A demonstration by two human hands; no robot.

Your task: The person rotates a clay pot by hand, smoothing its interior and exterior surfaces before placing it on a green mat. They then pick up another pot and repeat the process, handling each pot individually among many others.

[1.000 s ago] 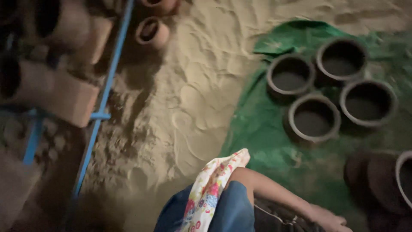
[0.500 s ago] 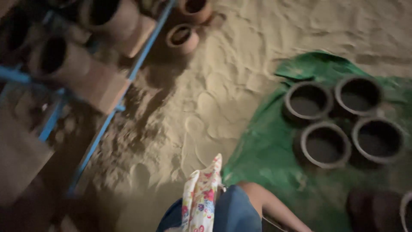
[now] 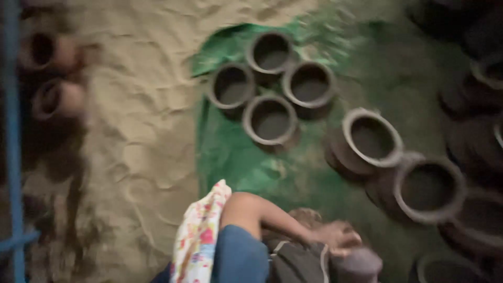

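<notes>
My left hand (image 3: 335, 237) sits low in the view at the end of a bare forearm, its elbow bent out to the left. It rests on a dark rounded object (image 3: 360, 265), which is blurred, so I cannot tell whether the fingers grip it. A blue sleeve (image 3: 238, 257) and a floral cloth (image 3: 201, 236) cover the upper arm. My right hand is out of view. Just beyond the hand, on a green sheet (image 3: 236, 157), stand several dark round clay pots (image 3: 270, 119), mouths up, with larger pots (image 3: 372, 139) to their right.
Loose sand (image 3: 141, 105) covers the ground left of the green sheet. A blue pole (image 3: 13, 131) runs down the left edge, with two reddish clay pots (image 3: 55, 98) beside it. More dark pots (image 3: 487, 73) crowd the right edge.
The view has swung to the right: the blue frame and reddish pots slid to the left edge, the dark pots moved to the middle. My left hand has come into view on the dark object.
</notes>
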